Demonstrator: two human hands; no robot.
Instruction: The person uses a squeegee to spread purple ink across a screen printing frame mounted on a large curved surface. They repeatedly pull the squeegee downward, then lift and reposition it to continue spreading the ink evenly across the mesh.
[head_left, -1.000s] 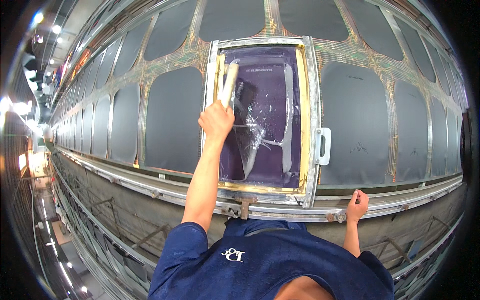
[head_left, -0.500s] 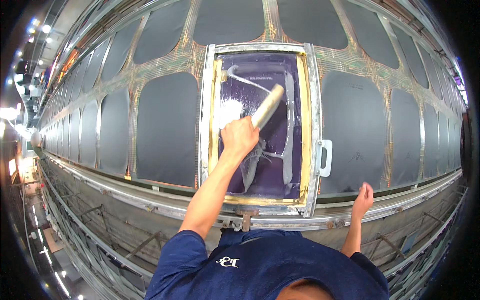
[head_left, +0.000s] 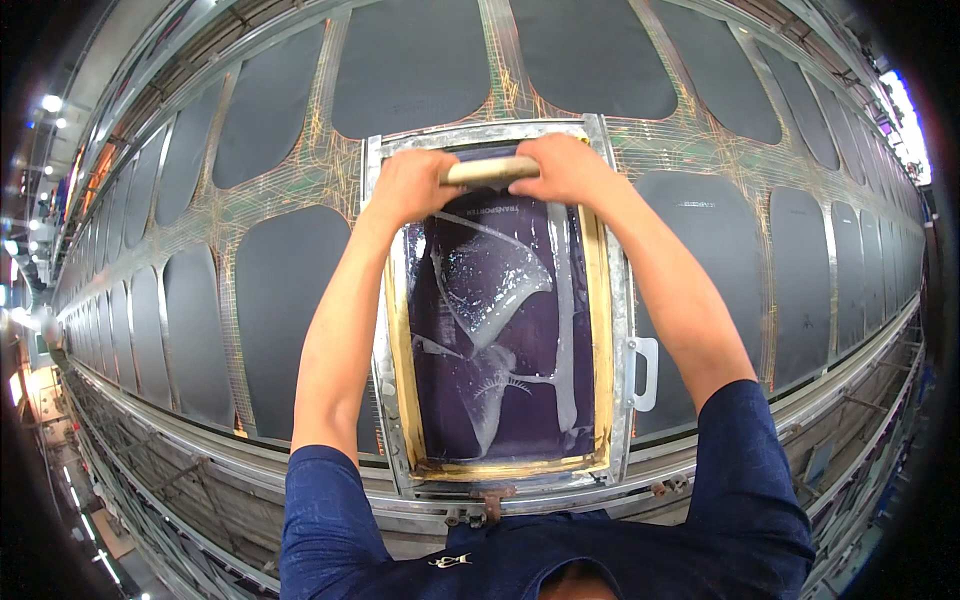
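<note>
At the far end of a metal-edged printing screen (head_left: 614, 300), my left hand (head_left: 415, 184) is closed around the left end of a squeegee (head_left: 488, 171) with a pale handle. My right hand (head_left: 567, 170) grips its right end, so the squeegee lies crosswise over the screen. Its lower edge is mostly hidden by the handle and my hands. Yellowish tape lines the inside of the frame. Across the dark purple mesh (head_left: 525, 430) spread glossy, greyish streaks of wet ink (head_left: 505, 315).
A white pull handle (head_left: 645, 375) sticks out from the screen's right side. Dark fabric panels (head_left: 290, 320) lie in rows along the long table, with coloured lines between them. A metal rail (head_left: 660, 487) runs along the near edge, by my body.
The squeegee has gone from slanting in my left hand to lying crosswise at the screen's far end. My right hand has come up from the near right and taken hold of it.
</note>
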